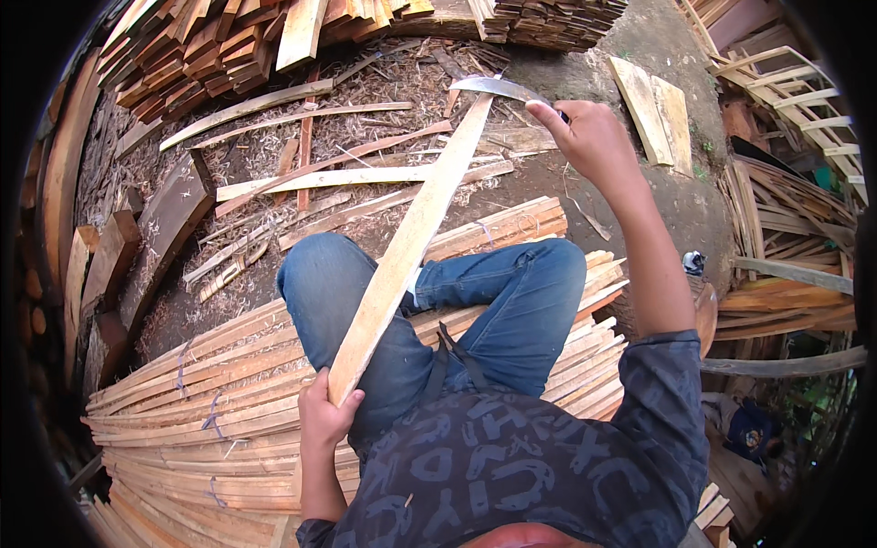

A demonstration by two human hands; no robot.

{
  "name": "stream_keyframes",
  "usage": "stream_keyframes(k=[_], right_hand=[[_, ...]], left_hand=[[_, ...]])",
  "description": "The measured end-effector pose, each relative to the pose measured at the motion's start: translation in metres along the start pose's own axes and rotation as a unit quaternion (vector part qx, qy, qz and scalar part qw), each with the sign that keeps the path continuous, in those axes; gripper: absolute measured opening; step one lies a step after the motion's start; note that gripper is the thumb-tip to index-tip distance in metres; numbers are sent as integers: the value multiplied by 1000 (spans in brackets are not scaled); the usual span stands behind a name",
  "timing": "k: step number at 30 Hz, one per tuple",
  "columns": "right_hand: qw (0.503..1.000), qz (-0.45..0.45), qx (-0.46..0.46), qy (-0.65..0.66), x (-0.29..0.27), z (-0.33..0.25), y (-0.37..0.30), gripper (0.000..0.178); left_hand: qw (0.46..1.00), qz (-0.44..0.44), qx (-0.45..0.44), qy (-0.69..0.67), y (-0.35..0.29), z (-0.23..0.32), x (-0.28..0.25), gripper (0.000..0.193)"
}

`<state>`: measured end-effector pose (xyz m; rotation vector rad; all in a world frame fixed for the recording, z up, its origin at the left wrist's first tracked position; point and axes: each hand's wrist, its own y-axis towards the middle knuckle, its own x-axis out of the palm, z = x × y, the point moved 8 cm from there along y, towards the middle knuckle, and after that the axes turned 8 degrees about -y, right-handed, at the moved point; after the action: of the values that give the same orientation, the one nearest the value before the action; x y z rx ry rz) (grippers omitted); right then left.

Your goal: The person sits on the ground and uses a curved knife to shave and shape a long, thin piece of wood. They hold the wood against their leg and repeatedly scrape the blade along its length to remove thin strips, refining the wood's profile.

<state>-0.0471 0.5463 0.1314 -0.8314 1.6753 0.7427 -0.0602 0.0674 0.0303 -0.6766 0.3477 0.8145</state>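
A long, pale wooden plank slants across my left thigh, from near my waist out to the far middle. My left hand is closed around its near end, the thumb along one edge. Out at the far right, my right hand is wrapped round the handle of a curved knife. The handle is mostly hidden in my fist. The knife's blade points left and lies at or just above the plank's far end; whether it touches the wood I cannot tell.
I sit on tied bundles of thin wooden strips. Wood shavings and loose strips cover the ground ahead. Stacked boards stand at the far left, dark beams at the left. Two short boards lie at the far right.
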Motion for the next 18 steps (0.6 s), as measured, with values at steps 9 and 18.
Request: stream_keyframes(k=[9, 18], right_hand=[[998, 16, -44, -30, 3, -13, 11, 68], [995, 32, 68, 71, 11, 85, -11, 67]], left_hand=[[1000, -3, -8, -9, -4, -5, -1, 46], [996, -48, -11, -76, 5, -10, -1, 45]])
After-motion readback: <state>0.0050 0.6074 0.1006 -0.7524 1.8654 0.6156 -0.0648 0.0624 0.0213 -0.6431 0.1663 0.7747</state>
